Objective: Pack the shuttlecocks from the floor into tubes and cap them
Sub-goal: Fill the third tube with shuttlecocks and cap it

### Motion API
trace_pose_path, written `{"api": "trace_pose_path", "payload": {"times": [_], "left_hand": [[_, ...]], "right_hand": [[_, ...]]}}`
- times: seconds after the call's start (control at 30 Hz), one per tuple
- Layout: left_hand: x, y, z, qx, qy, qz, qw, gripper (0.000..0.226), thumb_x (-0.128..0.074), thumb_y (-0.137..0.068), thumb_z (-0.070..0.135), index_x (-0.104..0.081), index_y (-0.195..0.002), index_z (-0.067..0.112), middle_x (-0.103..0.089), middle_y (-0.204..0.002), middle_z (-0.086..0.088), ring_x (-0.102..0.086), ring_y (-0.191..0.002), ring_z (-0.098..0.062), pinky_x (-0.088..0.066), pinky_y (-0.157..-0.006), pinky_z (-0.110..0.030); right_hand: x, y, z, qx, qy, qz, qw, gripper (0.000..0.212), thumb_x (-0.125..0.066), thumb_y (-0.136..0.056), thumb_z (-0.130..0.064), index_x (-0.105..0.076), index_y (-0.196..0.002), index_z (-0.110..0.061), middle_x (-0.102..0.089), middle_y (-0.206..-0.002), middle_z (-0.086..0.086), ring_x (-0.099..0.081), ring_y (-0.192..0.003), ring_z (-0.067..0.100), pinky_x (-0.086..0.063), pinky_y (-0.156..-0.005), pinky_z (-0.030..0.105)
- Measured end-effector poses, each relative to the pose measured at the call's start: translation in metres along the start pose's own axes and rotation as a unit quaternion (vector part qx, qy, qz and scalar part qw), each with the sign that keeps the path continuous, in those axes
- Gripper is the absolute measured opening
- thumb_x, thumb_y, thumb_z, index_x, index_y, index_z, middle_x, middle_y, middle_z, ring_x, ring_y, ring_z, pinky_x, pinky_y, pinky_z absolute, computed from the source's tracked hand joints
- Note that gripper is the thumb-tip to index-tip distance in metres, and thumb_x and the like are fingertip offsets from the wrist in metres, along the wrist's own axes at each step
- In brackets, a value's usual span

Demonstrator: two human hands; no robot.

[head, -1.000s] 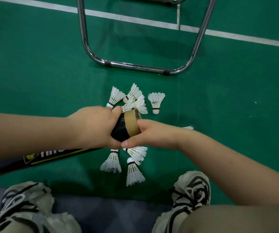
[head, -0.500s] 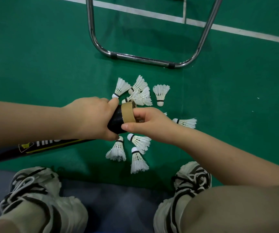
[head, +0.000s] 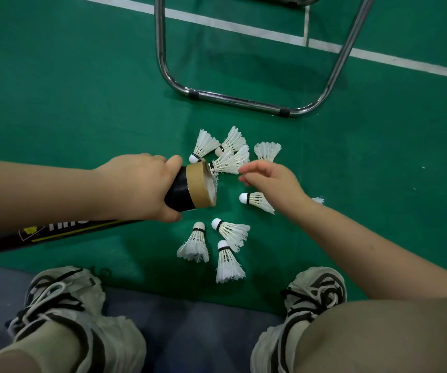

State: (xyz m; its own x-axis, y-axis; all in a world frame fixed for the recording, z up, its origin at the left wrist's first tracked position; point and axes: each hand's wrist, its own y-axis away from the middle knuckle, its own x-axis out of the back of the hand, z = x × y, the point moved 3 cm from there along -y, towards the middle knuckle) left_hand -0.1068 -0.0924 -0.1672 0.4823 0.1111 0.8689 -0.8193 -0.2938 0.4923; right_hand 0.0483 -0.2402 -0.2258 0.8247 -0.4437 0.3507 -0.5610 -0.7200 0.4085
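The left hand [head: 139, 184] is wrapped tight around a black tube [head: 183, 188], its mouth facing shuttlecocks [head: 226, 244] scattered on the floor [head: 82, 90]. The right hand [head: 269, 179], fingers loosely apart and empty, reaches toward one shuttlecock [head: 230, 161]. Best to pinch it by the cork and feed it cork-first.

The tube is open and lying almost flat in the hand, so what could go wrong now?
1. The tube, held by the left hand, has no cap, so shuttlecocks inside might slide out.
2. The right hand reaches at the feathers of a shuttlecock; pinching them might bend them.
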Motion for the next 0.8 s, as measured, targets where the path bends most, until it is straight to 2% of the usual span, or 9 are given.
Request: {"api": "trace_pose_path", "payload": {"times": [0.1,0.17,0.23,0.33,0.43,0.53,0.67,0.73,0.8], "left_hand": [[-0.004,-0.006,-0.008,0.015,0.008,-0.004,1.0,0.06,-0.062,-0.067,0.066,-0.035,-0.095,0.019,-0.047,-0.082,0.003,-0.049,-0.075,-0.022,-0.042,-0.061,-0.031],[-0.005,-0.011,-0.014,0.026,0.008,-0.005,1.0,0.061,-0.062,-0.067,0.066,-0.036,-0.095,0.019,-0.048,-0.082,0.003,-0.05,-0.075,-0.023,-0.044,-0.062,-0.032],[-0.005,-0.016,-0.021,0.037,0.01,-0.007,0.999,0.06,-0.063,-0.067,0.065,-0.035,-0.094,0.018,-0.049,-0.082,0.002,-0.051,-0.074,-0.023,-0.047,-0.064,-0.033],[-0.003,-0.024,-0.027,0.05,0.013,-0.009,0.999,0.061,-0.063,-0.067,0.066,-0.034,-0.092,0.018,-0.05,-0.081,0.001,-0.053,-0.076,-0.025,-0.05,-0.067,-0.035],[0.001,-0.03,-0.031,0.056,0.015,-0.005,0.998,0.062,-0.063,-0.067,0.066,-0.035,-0.093,0.018,-0.051,-0.082,0.0,-0.053,-0.075,-0.025,-0.049,-0.066,-0.035],[0.004,-0.03,-0.035,0.063,0.017,0.001,0.998,0.062,-0.063,-0.067,0.066,-0.034,-0.092,0.017,-0.05,-0.08,0.0,-0.052,-0.073,-0.025,-0.048,-0.064,-0.034],[0.012,-0.027,-0.043,0.081,0.031,0.008,0.996,0.062,-0.064,-0.067,0.065,-0.033,-0.088,0.016,-0.049,-0.072,0.0,-0.049,-0.064,-0.023,-0.042,-0.057,-0.032],[0.018,-0.025,-0.046,0.087,0.032,0.02,0.996,0.062,-0.064,-0.068,0.065,-0.032,-0.088,0.016,-0.049,-0.07,0.0,-0.047,-0.06,-0.02,-0.04,-0.055,-0.032],[0.026,-0.021,-0.049,0.087,0.03,0.032,0.995,0.063,-0.064,-0.067,0.066,-0.032,-0.088,0.016,-0.05,-0.07,0.0,-0.047,-0.059,-0.02,-0.04,-0.054,-0.032]], "right_hand": [[0.001,-0.009,0.028,-0.073,0.11,-0.042,0.99,0.013,-0.056,-0.088,-0.02,-0.063,-0.095,-0.028,-0.064,-0.1,-0.006,-0.06,-0.089,0.016,-0.045,-0.078,0.028],[-0.002,-0.011,0.044,-0.112,0.176,-0.098,0.973,0.021,-0.055,-0.089,-0.022,-0.063,-0.108,-0.026,-0.062,-0.108,-0.007,-0.058,-0.082,0.014,-0.044,-0.069,0.024],[-0.005,-0.011,0.05,-0.128,0.22,-0.127,0.959,0.031,-0.052,-0.089,-0.022,-0.059,-0.12,-0.026,-0.059,-0.121,-0.006,-0.055,-0.087,0.012,-0.042,-0.071,0.023],[-0.006,-0.012,0.051,-0.124,0.239,-0.129,0.954,0.04,-0.049,-0.09,-0.021,-0.052,-0.129,-0.027,-0.054,-0.132,-0.004,-0.054,-0.096,0.015,-0.042,-0.076,0.023],[-0.007,-0.015,0.051,-0.116,0.266,-0.131,0.948,0.043,-0.047,-0.09,-0.021,-0.047,-0.133,-0.027,-0.05,-0.136,-0.001,-0.054,-0.088,0.018,-0.044,-0.068,0.024],[-0.004,-0.02,0.053,-0.121,0.28,-0.109,0.946,0.045,-0.048,-0.089,-0.02,-0.045,-0.134,-0.027,-0.053,-0.131,0.004,-0.055,-0.087,0.02,-0.044,-0.066,0.025],[0.004,-0.022,0.049,-0.124,0.28,-0.093,0.947,0.045,-0.047,-0.091,-0.022,-0.044,-0.136,-0.025,-0.05,-0.134,0.003,-0.056,-0.1,0.023,-0.045,-0.079,0.028],[0.01,-0.022,0.039,-0.12,0.286,-0.09,0.947,0.045,-0.047,-0.091,-0.021,-0.043,-0.136,-0.025,-0.047,-0.137,0.002,-0.054,-0.104,0.02,-0.042,-0.08,0.026],[0.016,-0.023,0.026,-0.106,0.28,-0.082,0.951,0.046,-0.047,-0.091,-0.02,-0.042,-0.136,-0.026,-0.045,-0.14,-0.001,-0.058,-0.093,0.015,-0.043,-0.074,0.022]]}}
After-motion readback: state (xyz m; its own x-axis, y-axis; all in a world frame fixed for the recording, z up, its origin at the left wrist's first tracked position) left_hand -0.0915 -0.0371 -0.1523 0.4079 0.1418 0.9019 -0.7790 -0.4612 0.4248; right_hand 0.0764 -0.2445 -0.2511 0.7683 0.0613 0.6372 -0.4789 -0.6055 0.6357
